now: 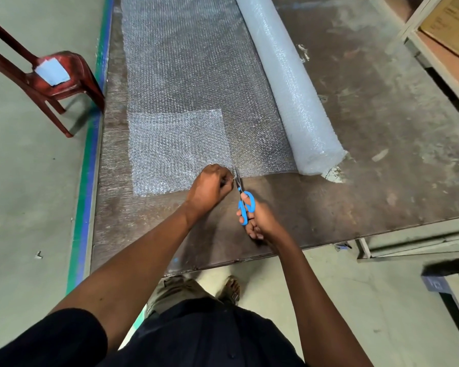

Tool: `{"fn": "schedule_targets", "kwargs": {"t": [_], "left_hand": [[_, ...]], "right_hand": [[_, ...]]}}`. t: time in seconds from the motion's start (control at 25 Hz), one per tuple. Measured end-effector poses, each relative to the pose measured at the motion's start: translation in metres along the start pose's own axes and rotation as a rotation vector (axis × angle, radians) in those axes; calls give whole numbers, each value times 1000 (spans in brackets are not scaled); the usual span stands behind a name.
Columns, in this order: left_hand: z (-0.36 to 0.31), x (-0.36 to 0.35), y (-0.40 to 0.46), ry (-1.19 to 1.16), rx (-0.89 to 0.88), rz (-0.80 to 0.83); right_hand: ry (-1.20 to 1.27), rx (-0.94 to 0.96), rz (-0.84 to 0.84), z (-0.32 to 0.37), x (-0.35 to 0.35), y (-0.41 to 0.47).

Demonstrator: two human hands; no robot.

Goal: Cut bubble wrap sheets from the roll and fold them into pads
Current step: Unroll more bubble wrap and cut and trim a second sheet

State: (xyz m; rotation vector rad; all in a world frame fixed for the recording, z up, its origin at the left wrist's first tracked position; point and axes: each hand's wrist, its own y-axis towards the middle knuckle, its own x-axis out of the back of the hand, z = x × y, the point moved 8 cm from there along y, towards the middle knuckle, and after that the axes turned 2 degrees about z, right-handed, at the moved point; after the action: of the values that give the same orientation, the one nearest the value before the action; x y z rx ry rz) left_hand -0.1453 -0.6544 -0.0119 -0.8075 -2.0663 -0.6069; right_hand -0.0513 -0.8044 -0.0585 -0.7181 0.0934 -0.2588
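A roll of bubble wrap (289,83) lies on the brown table (368,160), with a long sheet (186,62) unrolled from it toward the left. A folded pad of bubble wrap (175,149) rests on the sheet's near left part. My left hand (210,189) pinches the sheet's near edge beside the pad. My right hand (257,218) holds blue-handled scissors (245,205), and their blades point away from me and meet the sheet's near edge right by my left fingers.
A red plastic chair (51,78) stands on the floor at the left, beyond a green and blue floor stripe (86,181). Wooden shelving with a cardboard box (451,30) is at the far right. A metal frame (419,242) sits under the table's right side.
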Motion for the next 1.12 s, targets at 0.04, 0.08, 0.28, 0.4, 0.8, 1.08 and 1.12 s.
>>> {"fn": "schedule_targets", "kwargs": {"t": [0.04, 0.08, 0.28, 0.4, 0.8, 1.08, 1.12], "left_hand": [[0, 1, -1, -11, -2, -12], [-1, 1, -3, -18, -2, -26], [3, 1, -2, -67, 48, -74], [5, 3, -1, -97, 62, -89], [11, 9, -7, -263, 162, -224], [9, 9, -7, -200, 112, -174], [9, 8, -7, -192, 99, -161]], "right_hand": [[-8, 15, -7, 0, 0, 0], [-17, 33, -14, 1, 1, 0], [-55, 105, -31, -2, -1, 2], [-68, 106, -29, -5, -2, 3], [70, -42, 2, -1, -7, 6], [12, 36, -2, 14, -4, 17], [-1, 46, -13, 19, 0, 18]]}}
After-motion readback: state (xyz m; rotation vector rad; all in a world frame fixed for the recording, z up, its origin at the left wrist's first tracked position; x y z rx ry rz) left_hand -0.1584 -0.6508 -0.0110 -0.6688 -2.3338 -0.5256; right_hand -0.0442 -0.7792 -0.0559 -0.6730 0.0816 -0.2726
